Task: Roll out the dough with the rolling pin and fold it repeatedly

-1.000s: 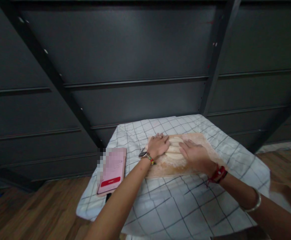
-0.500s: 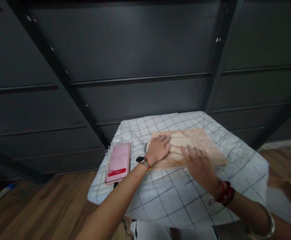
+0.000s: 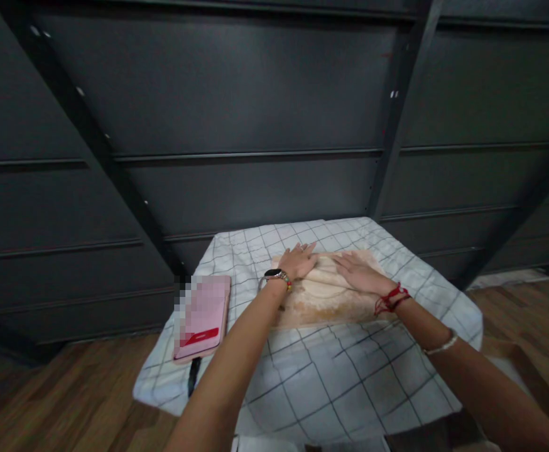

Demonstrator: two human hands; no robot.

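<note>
Left hand and right hand shifted toward far edge of board vs half second ago. Both open, palms down, fingers extended, over dough mid-board; probably spreads pressure. Under palms hidden, can't tell. Board likely keeps dough off cloth. Phone, cable left of board, apart from hands. Wall beyond board, likely limits forward reach.

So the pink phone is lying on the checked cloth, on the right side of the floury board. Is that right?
Not quite: the head view shows the pink phone to the left of the floury board. It is lying on the checked cloth.
</note>
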